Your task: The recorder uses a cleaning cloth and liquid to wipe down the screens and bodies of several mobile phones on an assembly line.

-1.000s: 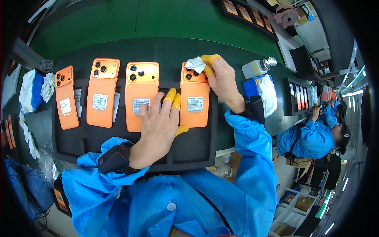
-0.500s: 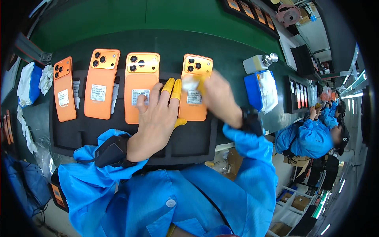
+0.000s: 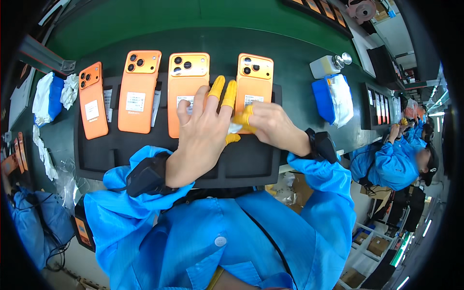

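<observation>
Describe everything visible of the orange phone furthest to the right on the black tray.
The rightmost orange phone lies flat, back up, on the black tray, camera block at the far end with two dark lenses. Its glossy back carries a white sticker. The left hand, with yellow finger cots, rests along its left edge; the right hand presses a white cloth on its lower part, hiding that end.

Four phones (image 3: 186, 92) abreast on tray (image 3: 96, 159)

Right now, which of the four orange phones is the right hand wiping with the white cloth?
The rightmost orange phone: the right hand presses a white cloth on its lower part. The other three lie further left.
</observation>
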Demonstrator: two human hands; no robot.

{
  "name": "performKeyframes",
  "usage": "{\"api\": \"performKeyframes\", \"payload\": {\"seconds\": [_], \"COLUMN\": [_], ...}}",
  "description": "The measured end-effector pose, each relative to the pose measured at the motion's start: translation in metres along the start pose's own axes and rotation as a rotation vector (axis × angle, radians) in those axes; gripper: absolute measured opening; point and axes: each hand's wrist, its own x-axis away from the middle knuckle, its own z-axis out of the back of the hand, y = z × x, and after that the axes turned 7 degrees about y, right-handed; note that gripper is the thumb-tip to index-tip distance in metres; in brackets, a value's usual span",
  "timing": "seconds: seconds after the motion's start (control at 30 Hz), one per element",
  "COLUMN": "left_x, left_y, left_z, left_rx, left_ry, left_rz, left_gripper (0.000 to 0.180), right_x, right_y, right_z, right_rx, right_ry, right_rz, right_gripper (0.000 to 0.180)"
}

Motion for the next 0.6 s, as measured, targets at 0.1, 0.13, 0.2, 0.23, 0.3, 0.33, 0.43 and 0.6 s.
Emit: {"api": "performKeyframes", "payload": {"seconds": [0.1, 0.13, 0.2, 0.23, 0.3, 0.33, 0.43, 0.6], "left_x": [0.016, 0.025, 0.047, 0.057, 0.078, 0.085, 0.106, 0.098], "left_y": [-0.004, -0.009, -0.019, -0.023, -0.031, -0.033, -0.033, -0.005], "left_z": [0.03, 0.041, 0.063, 0.069, 0.074, 0.074, 0.053, 0.043], "left_rx": [0.182, 0.219, 0.3, 0.386, 0.368, 0.357, 0.474, 0.466], "left_ry": [-0.006, -0.034, -0.122, -0.209, -0.206, -0.209, -0.161, -0.107], "left_rz": [-0.013, -0.034, -0.027, -0.018, -0.012, -0.014, -0.047, -0.044], "left_gripper": [0.063, 0.056, 0.054, 0.052, 0.047, 0.042, 0.032, 0.024], "right_x": [0.013, 0.018, 0.025, 0.029, 0.027, 0.024, 0.002, -0.081], "right_y": [-0.004, -0.002, -0.006, -0.009, -0.014, -0.014, -0.019, -0.011], "right_z": [0.008, 0.012, 0.018, 0.02, 0.021, 0.022, 0.022, 0.019], "right_rx": [-0.006, 0.009, 0.009, 0.01, 0.042, 0.018, -0.22, -0.012], "right_ry": [-0.1, -0.13, -0.171, -0.17, -0.202, -0.208, -0.022, 0.181], "right_rz": [0.058, 0.067, 0.029, 0.031, -0.017, -0.035, -0.14, -0.231], "right_gripper": [0.012, 0.012, 0.013, 0.013, 0.012, 0.013, 0.017, 0.016]}}
